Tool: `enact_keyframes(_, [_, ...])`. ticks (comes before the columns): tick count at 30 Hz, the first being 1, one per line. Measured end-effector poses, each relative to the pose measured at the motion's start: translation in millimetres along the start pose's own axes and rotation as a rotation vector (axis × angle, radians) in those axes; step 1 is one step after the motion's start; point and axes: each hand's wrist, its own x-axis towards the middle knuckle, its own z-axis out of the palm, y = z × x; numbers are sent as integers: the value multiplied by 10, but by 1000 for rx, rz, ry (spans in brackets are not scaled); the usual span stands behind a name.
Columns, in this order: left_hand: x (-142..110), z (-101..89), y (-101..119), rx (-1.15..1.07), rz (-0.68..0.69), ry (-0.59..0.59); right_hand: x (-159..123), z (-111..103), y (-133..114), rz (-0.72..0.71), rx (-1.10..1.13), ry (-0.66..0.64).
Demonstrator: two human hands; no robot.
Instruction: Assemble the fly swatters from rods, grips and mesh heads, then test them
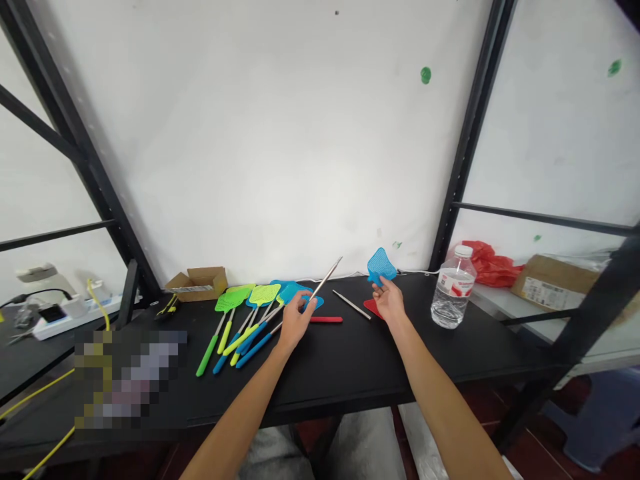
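My left hand (296, 319) is closed round a thin metal rod (328, 276), which slants up to the right; its lower end is hidden in the fingers. My right hand (389, 299) pinches a blue fly swatter head (381, 263) by its narrow base, the mesh pointing up. The rod and the blue head are apart. Partly behind my right hand lies a red fly swatter head (372, 306). A loose metal rod (352, 305) lies between the hands, with a red handle (327, 320) beside my left hand. Several green, yellow and blue fly swatters (234, 319) are piled on the left.
The black table (345, 367) stands against a white wall. A water bottle (453, 290) is at the right. Behind the swatters sit an open cardboard box (200, 285) and a power strip (75, 319) farther left. Black posts (467, 133) flank the table. A blurred patch covers the front left.
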Motion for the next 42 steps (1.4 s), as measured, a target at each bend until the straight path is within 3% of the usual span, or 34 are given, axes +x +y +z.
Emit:
enact_keyframes(11, [-45,19,27,330,116,-176,-116,116,-11,100,82,-144])
enact_keyframes(19, [-44,8,32,387,113,-188,-118,118,-29,100,123,-130])
enact_keyframes(34, [-63,4,62,555,98,-225,-61,93,11,-75,6,-151])
enact_keyframes(42, [-77,17,32,582,107,-238,-149,130,99,-133,-171,-295])
